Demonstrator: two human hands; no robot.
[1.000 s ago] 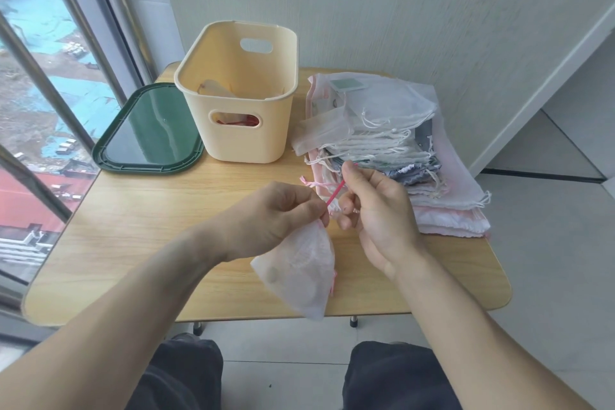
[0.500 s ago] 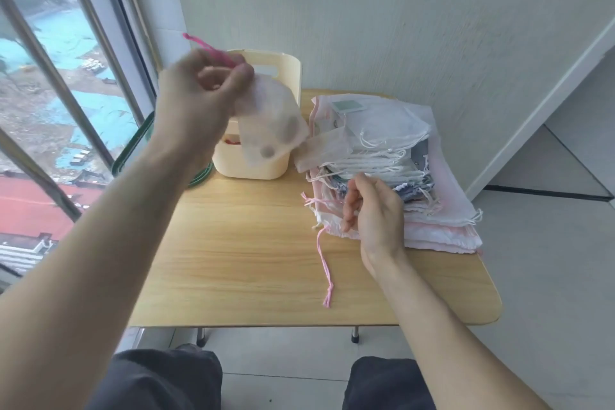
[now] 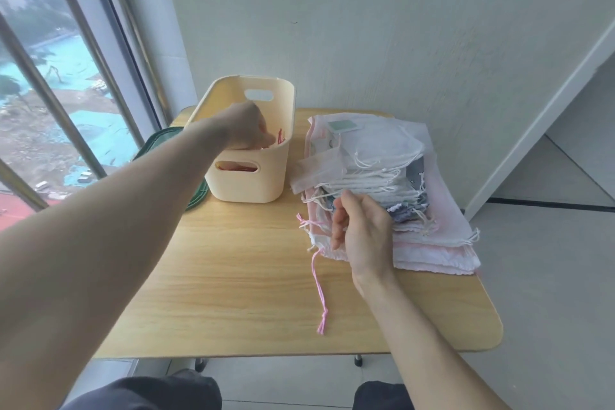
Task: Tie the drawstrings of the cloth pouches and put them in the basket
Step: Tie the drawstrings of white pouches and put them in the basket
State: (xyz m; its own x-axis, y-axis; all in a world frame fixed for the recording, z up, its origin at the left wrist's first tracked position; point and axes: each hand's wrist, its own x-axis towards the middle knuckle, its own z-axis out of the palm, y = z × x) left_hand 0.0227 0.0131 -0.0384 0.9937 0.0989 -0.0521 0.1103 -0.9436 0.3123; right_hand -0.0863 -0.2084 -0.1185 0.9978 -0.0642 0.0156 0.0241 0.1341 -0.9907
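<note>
My left hand (image 3: 246, 125) is down inside the cream basket (image 3: 253, 176), fingers curled toward the bottom; whether they are closed round a pouch or have let go I cannot tell, because the basket's near wall hides the fingertips. Something red and pinkish shows beside my knuckles and again through the front handle slot, so I judge that at least one tied pouch lies in there (how many, I can't say from this angle).

My right hand (image 3: 362, 230) hangs loosely curled at the near left edge of the pile of pouches (image 3: 382, 173), holding nothing I can make out; its fingers (image 3: 339, 210) are just beside the white cords sticking out of the stack, not plainly pinching any.

That pile is what remains: a thick stack of white, grey and pink cloth pouches on the right half of the wooden table (image 3: 233, 293), cords trailing out loose. One pink drawstring (image 3: 317, 286) runs from the bottom of the stack toward me across the bare wood, knotted at its free end.

So I reckon I am early in the job: little in the basket, most of the pouches not yet tied. A dark green lid (image 3: 159, 146) lies behind the basket, toward the window.
</note>
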